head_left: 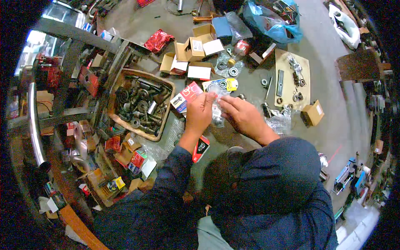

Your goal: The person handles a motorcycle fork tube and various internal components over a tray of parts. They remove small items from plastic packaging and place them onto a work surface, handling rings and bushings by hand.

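Clear plastic bag [216, 111] is the thing in play here, right between the hands and out in front of the person's body. Left hand [201, 109] has its top edge nipped between thumb and fingertips, and the right hand [243, 116] comes in from the other side with its fingertips bunched on it too. My read: two pinch points close together keep floppy film from sliding away, and the lower part just hangs below the fingers. Can't really make out what's inside, and the right thumb is mostly hidden.

Under and beside the left hand there's a red-and-blue box [181, 98]; can't tell if it's touching. Just past the fingertips is a yellow-edged pack [230, 84] with bearings showing.

Everything's spread on the floor [323, 54], so stuff is within arm's reach. Greasy parts sit in a tray [172, 89] off to the left, probably so they don't roll around. Over on the right, a cardboard sheet [280, 58] has small bits laid out on it, likely to keep them together. Opened boxes [189, 49] are bunched up ahead, well apart from the bag.
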A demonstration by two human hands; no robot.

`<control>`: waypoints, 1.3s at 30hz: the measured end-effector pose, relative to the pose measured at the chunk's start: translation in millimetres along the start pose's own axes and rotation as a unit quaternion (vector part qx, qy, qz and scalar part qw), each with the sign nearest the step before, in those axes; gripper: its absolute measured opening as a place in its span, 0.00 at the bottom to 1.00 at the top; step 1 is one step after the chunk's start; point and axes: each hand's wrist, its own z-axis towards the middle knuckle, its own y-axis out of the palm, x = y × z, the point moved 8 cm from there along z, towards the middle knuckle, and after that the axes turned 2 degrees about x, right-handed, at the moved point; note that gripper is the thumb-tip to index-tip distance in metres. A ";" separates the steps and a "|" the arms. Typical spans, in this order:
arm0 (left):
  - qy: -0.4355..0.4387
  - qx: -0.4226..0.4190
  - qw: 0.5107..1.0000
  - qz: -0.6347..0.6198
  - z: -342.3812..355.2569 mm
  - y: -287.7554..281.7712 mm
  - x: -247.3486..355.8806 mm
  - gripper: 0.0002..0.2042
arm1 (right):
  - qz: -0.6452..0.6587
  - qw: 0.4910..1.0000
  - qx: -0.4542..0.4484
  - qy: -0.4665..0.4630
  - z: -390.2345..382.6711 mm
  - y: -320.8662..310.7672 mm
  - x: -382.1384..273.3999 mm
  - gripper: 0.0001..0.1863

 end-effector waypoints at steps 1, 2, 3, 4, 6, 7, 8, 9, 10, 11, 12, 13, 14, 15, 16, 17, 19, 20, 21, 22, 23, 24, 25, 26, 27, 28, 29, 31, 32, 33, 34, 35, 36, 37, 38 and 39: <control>0.030 -0.031 0.998 0.046 -2.8 9.3 1.3 0.18 | 0.007 0.999 0.003 0.033 -1.8 2.9 5.3 0.15; 0.062 -0.058 0.992 0.094 -4.2 14.6 1.2 0.18 | 0.023 0.997 -0.029 0.061 -1.0 7.6 7.5 0.14; 0.093 -0.085 0.982 0.141 -6.7 20.5 0.5 0.19 | 0.039 0.993 -0.061 0.090 -2.2 12.0 8.9 0.13; 0.071 -0.090 0.984 0.134 -9.7 22.2 -6.1 0.19 | 0.055 0.987 -0.092 0.119 -3.5 16.2 11.5 0.13; 0.024 -0.098 0.987 0.124 -17.5 23.2 -14.7 0.19 | 0.102 0.984 -0.093 0.110 -4.1 20.2 11.8 0.11; 0.035 -0.088 0.984 0.154 -19.4 24.7 -22.0 0.18 | 0.114 0.983 -0.093 0.108 -4.4 21.0 11.1 0.11; 0.009 -0.090 0.984 0.151 -20.7 27.0 -23.4 0.17 | 0.124 0.981 -0.095 0.112 -7.1 21.5 9.4 0.10; -0.017 -0.093 0.984 0.149 -21.0 29.2 -24.8 0.17 | 0.150 0.977 -0.092 0.122 -6.6 19.3 9.4 0.09; -0.043 -0.095 0.984 0.147 -20.9 30.8 -27.4 0.16 | 0.164 0.974 -0.119 0.102 -8.9 23.2 2.8 0.09; -0.078 -0.067 0.987 0.127 -19.9 26.4 -36.3 0.14 | 0.178 0.970 -0.145 0.079 -10.2 26.6 -6.0 0.10; -0.083 -0.058 0.988 0.116 -13.6 22.5 -43.5 0.12 | 0.192 0.965 -0.172 0.056 -11.5 29.7 -14.8 0.11; -0.106 -0.055 0.986 0.115 -13.1 20.9 -51.9 0.12 | 0.205 0.963 -0.171 0.042 -10.7 28.0 -20.6 0.11; -0.129 -0.053 0.984 0.112 -10.4 19.8 -52.2 0.12 | 0.217 0.961 -0.170 0.028 -9.9 25.4 -22.5 0.11; -0.142 -0.062 0.982 0.107 -8.2 21.1 -50.9 0.12 | 0.229 0.959 -0.168 0.015 -8.9 22.1 -23.9 0.12; -0.156 -0.072 0.980 0.102 -6.6 23.1 -49.3 0.12 | 0.240 0.956 -0.167 0.002 -7.6 18.0 -25.2 0.12; -0.169 -0.082 0.977 0.096 -5.7 25.6 -49.0 0.13 | 0.259 0.955 -0.142 -0.032 -4.5 6.5 -28.8 0.10; -0.204 -0.092 0.974 0.012 -9.8 36.8 -65.9 0.15 | 0.265 0.947 -0.175 -0.050 -10.5 2.9 -29.4 0.09; -0.223 -0.094 0.970 -0.029 -12.4 38.6 -70.7 0.15 | 0.271 0.941 -0.192 -0.062 -12.1 3.8 -31.1 0.09; -0.278 -0.115 0.950 -0.077 -18.1 38.7 -78.1 0.17 | 0.309 0.932 -0.176 -0.070 -8.6 -1.8 -33.2 0.10; -0.332 -0.108 0.921 -0.174 -22.9 41.4 -87.0 0.17 | 0.322 0.930 -0.167 -0.065 -9.3 -0.9 -31.2 0.10; -0.381 -0.100 0.879 -0.269 -27.2 45.8 -96.1 0.16 | 0.335 0.927 -0.159 -0.059 -11.2 1.3 -28.0 0.10; -0.424 -0.090 0.826 -0.361 -32.0 49.2 -100.9 0.16 | 0.347 0.924 -0.150 -0.054 -11.8 2.4 -26.5 0.10; -0.431 -0.116 0.810 -0.381 -32.2 56.8 -96.9 0.16 | 0.334 0.933 -0.127 -0.039 -12.5 -4.7 -25.0 0.09; -0.432 -0.123 0.772 -0.450 -31.9 62.6 -96.2 0.16 | 0.315 0.942 -0.117 -0.013 -13.5 -5.3 -21.9 0.10; -0.431 -0.126 0.730 -0.515 -33.3 65.8 -99.0 0.16 | 0.297 0.948 -0.109 0.011 -14.6 -2.8 -19.8 0.10; -0.427 -0.128 0.684 -0.577 -34.3 68.9 -101.0 0.16 | 0.280 0.954 -0.100 0.036 -15.6 -1.6 -16.7 0.11; -0.449 -0.101 0.716 -0.525 -37.8 67.3 -95.8 0.18 | 0.268 0.948 -0.139 0.097 -18.5 4.6 -7.7 0.18; -0.370 -0.053 0.875 -0.308 -33.6 39.8 -79.1 0.18 | 0.281 0.935 -0.152 0.153 -22.3 15.4 -1.5 0.24; -0.316 -0.028 0.929 -0.192 -29.9 27.9 -65.6 0.19 | 0.283 0.928 -0.157 0.182 -23.9 20.2 1.5 0.27; -0.359 0.015 0.911 -0.202 -36.4 29.7 -62.0 0.20 | 0.185 0.952 -0.168 0.174 -25.3 20.6 1.9 0.30; -0.279 -0.001 0.960 -0.022 -32.1 25.4 -69.4 0.20 | 0.086 0.965 -0.182 0.166 -27.1 20.7 1.4 0.34; -0.261 0.007 0.965 -0.034 -32.1 26.1 -59.1 0.20 | 0.129 0.963 -0.158 0.176 -27.4 17.5 2.6 0.33; -0.243 0.015 0.969 -0.045 -30.9 26.9 -48.9 0.21 | 0.172 0.958 -0.134 0.186 -28.0 16.3 5.7 0.32; -0.241 0.016 0.970 -0.043 -26.0 27.2 -43.5 0.21 | 0.191 0.957 -0.066 0.209 -29.8 8.4 14.3 0.29; -0.241 0.024 0.970 -0.035 -24.2 19.5 -41.0 0.20 | 0.216 0.950 -0.002 0.227 -33.7 5.6 21.2 0.26; -0.241 0.027 0.970 -0.031 -23.0 16.3 -39.9 0.20 | 0.236 0.937 0.064 0.249 -41.0 0.0 31.2 0.23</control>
